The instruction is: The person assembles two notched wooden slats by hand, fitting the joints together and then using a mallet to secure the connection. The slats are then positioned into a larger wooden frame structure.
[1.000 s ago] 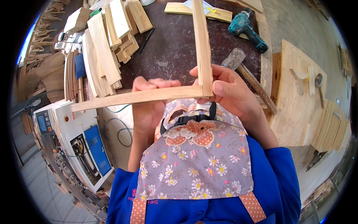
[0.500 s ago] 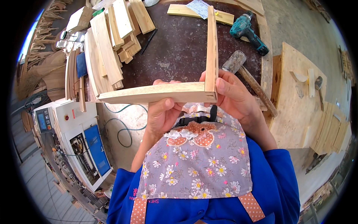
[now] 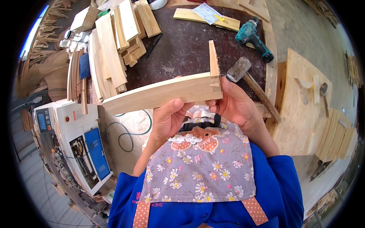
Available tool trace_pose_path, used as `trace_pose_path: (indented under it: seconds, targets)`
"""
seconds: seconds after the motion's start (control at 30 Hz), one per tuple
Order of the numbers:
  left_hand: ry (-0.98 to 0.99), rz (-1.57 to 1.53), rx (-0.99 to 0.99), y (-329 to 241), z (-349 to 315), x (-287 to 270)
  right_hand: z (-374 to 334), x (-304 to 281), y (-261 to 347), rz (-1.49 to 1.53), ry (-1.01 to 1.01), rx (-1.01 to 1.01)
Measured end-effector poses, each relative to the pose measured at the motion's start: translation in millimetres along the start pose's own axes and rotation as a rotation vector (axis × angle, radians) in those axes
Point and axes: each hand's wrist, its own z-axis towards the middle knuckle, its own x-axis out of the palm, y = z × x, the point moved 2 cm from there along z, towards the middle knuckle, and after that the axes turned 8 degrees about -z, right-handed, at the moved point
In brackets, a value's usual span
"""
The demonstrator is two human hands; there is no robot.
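Observation:
Both my hands hold an L-shaped frame of two pale wooden boards (image 3: 163,93) joined at a corner, just above my floral apron. My left hand (image 3: 169,117) grips the long board from below, thumb on its face. At the corner joint, my right hand (image 3: 234,104) wraps the boards, fingers beside the joint. The short board rises away from me over the dark workbench (image 3: 182,45).
A hammer (image 3: 253,85) lies right of the joint. A teal cordless drill (image 3: 253,38) and a plank with a paper sheet (image 3: 207,17) lie farther back. Stacked wood offcuts (image 3: 114,45) fill the bench's left. A white and blue machine (image 3: 80,140) stands lower left; plywood panels (image 3: 304,106) at right.
The frame has been turned so the long board's broad face now looks at me, and it has tilted, left end lower. My left thumb has come onto its face.

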Motion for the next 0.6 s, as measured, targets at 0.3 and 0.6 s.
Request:
trace_pose_path:
  seconds: [0.3, 0.6]
  targets:
    - [-0.036, 0.086, 0.016, -5.7, 1.1, -4.1, -3.1, 1.8, -4.7, 0.065, -0.03, 0.072]
    - [-0.042, 0.039, 0.05, -4.3, 1.9, 0.4, -3.5, 0.3, -5.3, 0.046, -0.005, 0.051]
